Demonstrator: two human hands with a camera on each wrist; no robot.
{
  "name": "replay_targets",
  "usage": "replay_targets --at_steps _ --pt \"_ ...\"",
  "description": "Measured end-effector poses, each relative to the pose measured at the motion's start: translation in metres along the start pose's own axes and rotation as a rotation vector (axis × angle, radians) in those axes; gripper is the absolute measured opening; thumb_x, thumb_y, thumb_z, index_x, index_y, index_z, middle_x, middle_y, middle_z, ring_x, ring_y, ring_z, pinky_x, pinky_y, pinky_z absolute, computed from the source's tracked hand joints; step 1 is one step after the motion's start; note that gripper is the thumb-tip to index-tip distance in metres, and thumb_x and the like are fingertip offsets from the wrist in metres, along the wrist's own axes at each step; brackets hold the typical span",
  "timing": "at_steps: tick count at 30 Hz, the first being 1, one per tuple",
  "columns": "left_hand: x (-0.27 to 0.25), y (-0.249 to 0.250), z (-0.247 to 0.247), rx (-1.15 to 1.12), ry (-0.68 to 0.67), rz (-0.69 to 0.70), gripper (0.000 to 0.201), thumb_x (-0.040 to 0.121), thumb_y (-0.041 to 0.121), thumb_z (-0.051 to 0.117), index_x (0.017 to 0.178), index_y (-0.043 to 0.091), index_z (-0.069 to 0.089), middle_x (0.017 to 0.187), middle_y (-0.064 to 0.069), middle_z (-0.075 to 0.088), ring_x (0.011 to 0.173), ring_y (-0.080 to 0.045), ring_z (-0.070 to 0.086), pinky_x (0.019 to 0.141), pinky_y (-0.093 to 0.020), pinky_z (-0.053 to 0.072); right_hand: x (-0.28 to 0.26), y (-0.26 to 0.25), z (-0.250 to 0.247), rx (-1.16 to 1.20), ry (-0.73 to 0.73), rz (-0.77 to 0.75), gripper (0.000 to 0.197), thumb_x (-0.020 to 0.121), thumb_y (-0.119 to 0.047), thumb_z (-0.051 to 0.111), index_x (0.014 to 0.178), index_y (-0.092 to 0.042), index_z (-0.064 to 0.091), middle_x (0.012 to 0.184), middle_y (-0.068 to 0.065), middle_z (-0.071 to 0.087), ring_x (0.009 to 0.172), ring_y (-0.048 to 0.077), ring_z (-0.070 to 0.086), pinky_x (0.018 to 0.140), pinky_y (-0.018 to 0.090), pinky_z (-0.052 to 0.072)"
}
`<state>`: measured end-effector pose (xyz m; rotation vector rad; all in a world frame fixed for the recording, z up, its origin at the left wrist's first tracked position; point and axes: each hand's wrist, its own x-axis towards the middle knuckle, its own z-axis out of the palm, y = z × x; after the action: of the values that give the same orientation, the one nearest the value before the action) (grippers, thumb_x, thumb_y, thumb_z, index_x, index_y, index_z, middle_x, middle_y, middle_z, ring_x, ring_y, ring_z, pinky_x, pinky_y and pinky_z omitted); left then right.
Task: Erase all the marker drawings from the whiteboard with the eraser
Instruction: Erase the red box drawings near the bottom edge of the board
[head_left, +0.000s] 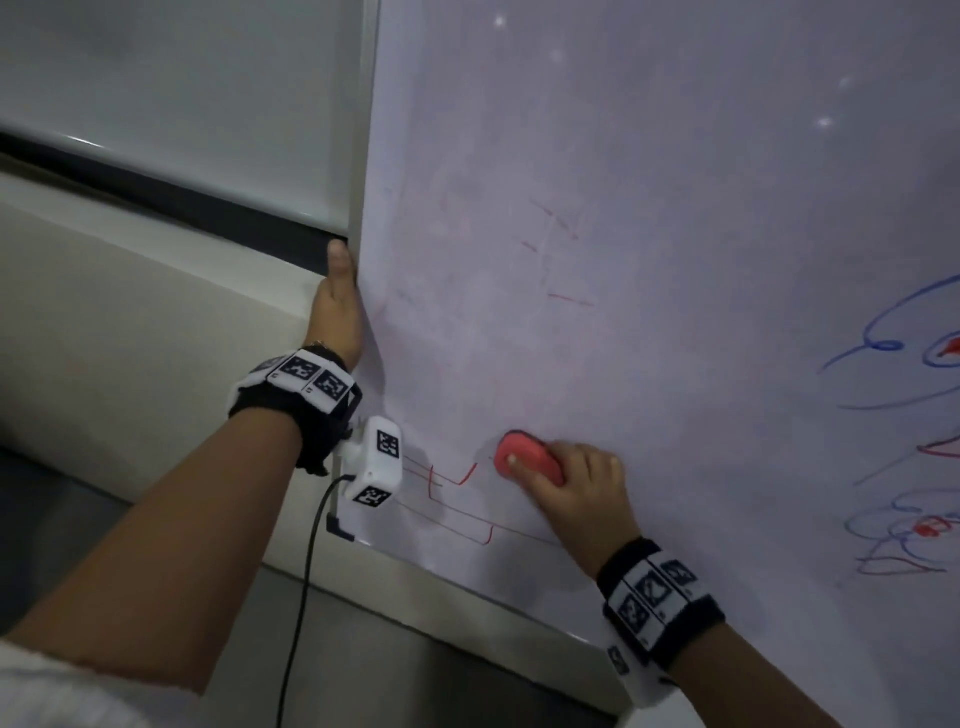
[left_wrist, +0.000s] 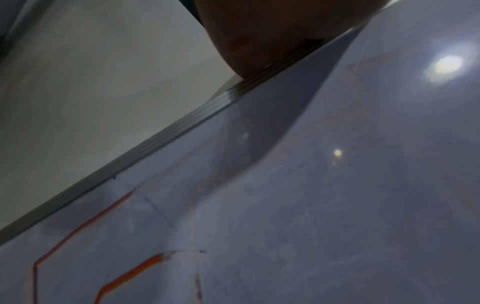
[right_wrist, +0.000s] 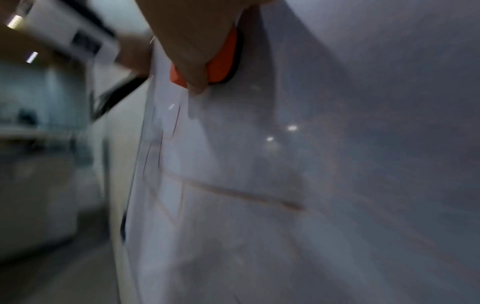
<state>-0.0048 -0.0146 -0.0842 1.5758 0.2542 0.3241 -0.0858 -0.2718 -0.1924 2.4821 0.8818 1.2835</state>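
The whiteboard fills the right of the head view. My right hand grips a red eraser and holds it flat against the board's lower left part; in the right wrist view the eraser shows orange with a dark pad on the board. Red line drawings lie just left of and below the eraser, and fainter red strokes sit higher up. Blue and red scribbles cover the right side. My left hand holds the board's left frame edge; its fingers are hidden behind the frame.
A pale wall and a ledge lie left of the board. A black cable hangs from the left wrist camera. The board's bottom rail runs below my right hand. Ceiling lights reflect in the board surface.
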Motion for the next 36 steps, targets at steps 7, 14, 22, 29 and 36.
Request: replay_targets --at_steps 7,14,22,29,36 --pt "0.003 -0.001 -0.001 -0.04 -0.031 0.029 0.059 0.099 0.045 0.011 0.135 0.012 0.044 0.137 -0.004 0.048 0.129 -0.016 0.041 0.104 -0.02 0.029 0.005 0.004 -0.006 -0.08 -0.038 -0.012 0.048 0.072 -0.013 0.057 0.115 -0.033 0.05 0.104 0.009 0.046 0.085 0.026 0.044 0.07 0.034 0.029" --pt "0.003 -0.002 -0.003 -0.018 -0.052 0.033 0.061 0.099 0.046 0.01 0.137 0.011 0.042 0.138 -0.005 0.047 0.13 -0.017 0.04 0.107 -0.022 0.028 -0.017 -0.014 -0.002 0.034 -0.176 -0.175 0.046 0.073 -0.014 0.037 0.115 -0.03 0.046 0.109 0.007 0.043 0.093 0.026 0.043 0.072 0.035 0.029" --pt "0.001 -0.002 -0.004 -0.018 -0.066 0.035 0.059 0.099 0.044 0.009 0.137 0.013 0.042 0.138 -0.005 0.048 0.13 -0.017 0.04 0.1 -0.017 0.028 -0.032 -0.01 0.002 0.026 -0.212 -0.161 0.047 0.075 -0.013 0.039 0.117 -0.03 0.047 0.109 0.007 0.043 0.094 0.026 0.044 0.073 0.036 0.029" --pt "0.0 0.0 -0.003 -0.03 -0.053 0.04 0.059 0.099 0.044 0.01 0.135 0.012 0.044 0.137 -0.004 0.048 0.129 -0.016 0.041 0.101 -0.017 0.029 -0.064 0.036 -0.037 -0.05 -0.189 -0.009 0.048 0.073 -0.008 0.043 0.115 -0.03 0.05 0.101 0.01 0.045 0.085 0.028 0.044 0.069 0.036 0.028" --pt "-0.001 0.0 -0.003 -0.028 -0.047 0.022 0.059 0.099 0.046 0.009 0.137 0.014 0.042 0.139 -0.004 0.047 0.131 -0.017 0.04 0.106 -0.023 0.028 -0.111 -0.006 -0.002 -0.017 -0.363 -0.111 0.046 0.066 -0.01 0.038 0.107 -0.029 0.049 0.093 0.011 0.051 0.081 0.026 0.042 0.071 0.034 0.03"
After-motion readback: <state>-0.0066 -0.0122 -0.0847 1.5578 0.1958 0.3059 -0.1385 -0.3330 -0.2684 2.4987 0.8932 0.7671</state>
